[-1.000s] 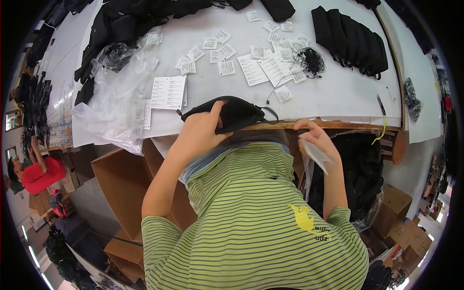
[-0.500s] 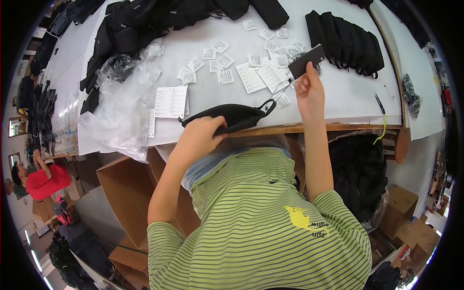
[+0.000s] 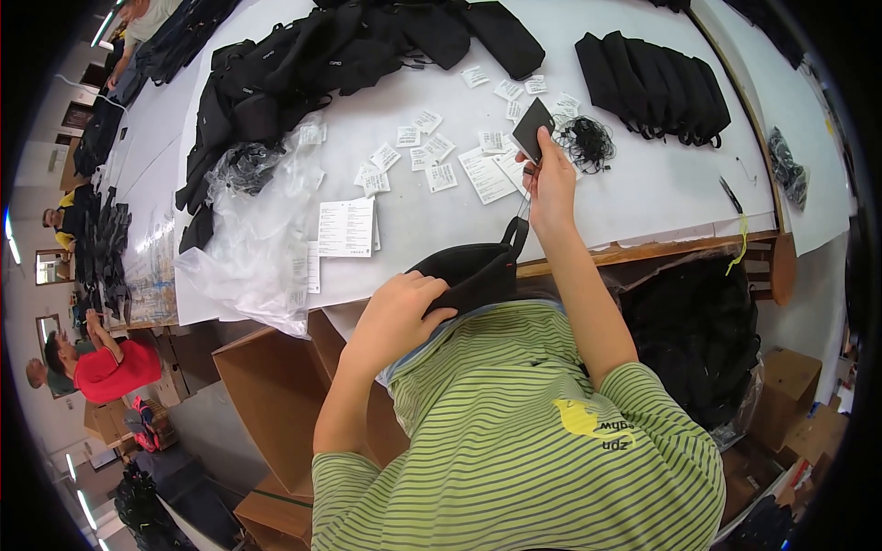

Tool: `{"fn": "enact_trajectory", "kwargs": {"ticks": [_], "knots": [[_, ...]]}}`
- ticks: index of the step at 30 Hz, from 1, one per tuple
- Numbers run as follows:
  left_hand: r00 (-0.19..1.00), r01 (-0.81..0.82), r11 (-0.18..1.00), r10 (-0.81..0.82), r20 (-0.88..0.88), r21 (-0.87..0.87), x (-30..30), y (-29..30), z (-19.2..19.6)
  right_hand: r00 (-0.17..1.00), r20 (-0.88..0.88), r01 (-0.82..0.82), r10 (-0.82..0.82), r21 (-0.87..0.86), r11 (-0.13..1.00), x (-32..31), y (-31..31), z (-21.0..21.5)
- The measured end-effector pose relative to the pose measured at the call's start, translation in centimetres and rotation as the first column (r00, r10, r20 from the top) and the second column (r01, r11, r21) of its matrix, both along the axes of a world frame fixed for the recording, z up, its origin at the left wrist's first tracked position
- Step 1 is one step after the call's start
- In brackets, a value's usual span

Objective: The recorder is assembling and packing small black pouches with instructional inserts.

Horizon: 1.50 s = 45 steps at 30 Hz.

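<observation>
- Card (image 3: 532,129) pinched in my right hand (image 3: 551,179) has come up off the table (image 3: 643,197), raised above the scattered paper tags (image 3: 432,151).
- Left hand (image 3: 400,308) stays clamped on the black pouch (image 3: 469,275) at the table's edge, against my chest.
- Card seems ready for the pouch.

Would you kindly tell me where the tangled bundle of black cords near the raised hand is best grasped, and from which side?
Pinch the black cord bundle at its dense middle, from above: it lies flat and loose on the white table, beside the right hand.
</observation>
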<state>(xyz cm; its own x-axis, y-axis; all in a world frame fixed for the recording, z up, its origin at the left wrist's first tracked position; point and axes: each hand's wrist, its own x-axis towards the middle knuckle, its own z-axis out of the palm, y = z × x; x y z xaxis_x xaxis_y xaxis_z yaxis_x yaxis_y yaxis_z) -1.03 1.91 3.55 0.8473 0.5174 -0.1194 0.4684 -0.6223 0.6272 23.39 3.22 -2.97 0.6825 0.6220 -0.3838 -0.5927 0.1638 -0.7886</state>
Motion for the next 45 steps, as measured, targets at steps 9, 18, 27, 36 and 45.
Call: {"fn": "enact_trajectory", "kwargs": {"ticks": [9, 18, 27, 36, 45], "knots": [[0.997, 0.009, 0.999, -0.013, 0.079, 0.050, 0.7, -0.2, 0.1, 0.989, 0.148, -0.009, 0.001, 0.054, 0.999, 0.4, 0.0, 0.0], [0.980, -0.180, 0.906, 0.131, 0.151, 0.384, 2.0, 2.5, -3.9, 0.344, 0.816, -0.387, 0.465, -0.328, 0.862, 0.1, -2.3, 4.1], [0.684, -0.429, 0.903, 0.324, 0.654, 0.001, 3.2, 1.9, -5.0, -0.543, 0.629, -0.217, 0.557, -0.745, 0.630, -2.2, -1.6, 2.0], [0.923, -0.194, 0.927, 0.283, 0.260, -0.321, 2.2, 7.1, -2.3, -0.553, 0.671, -0.438, 0.494, -0.738, 0.513, -0.6, -2.1, 2.3], [0.889, -0.449, 0.846, 0.456, 0.046, 0.289, 0.1, 15.4, -8.7, -0.526, 0.696, -0.403, 0.489, -0.711, 0.577, -1.3, -1.7, 2.6]]}}
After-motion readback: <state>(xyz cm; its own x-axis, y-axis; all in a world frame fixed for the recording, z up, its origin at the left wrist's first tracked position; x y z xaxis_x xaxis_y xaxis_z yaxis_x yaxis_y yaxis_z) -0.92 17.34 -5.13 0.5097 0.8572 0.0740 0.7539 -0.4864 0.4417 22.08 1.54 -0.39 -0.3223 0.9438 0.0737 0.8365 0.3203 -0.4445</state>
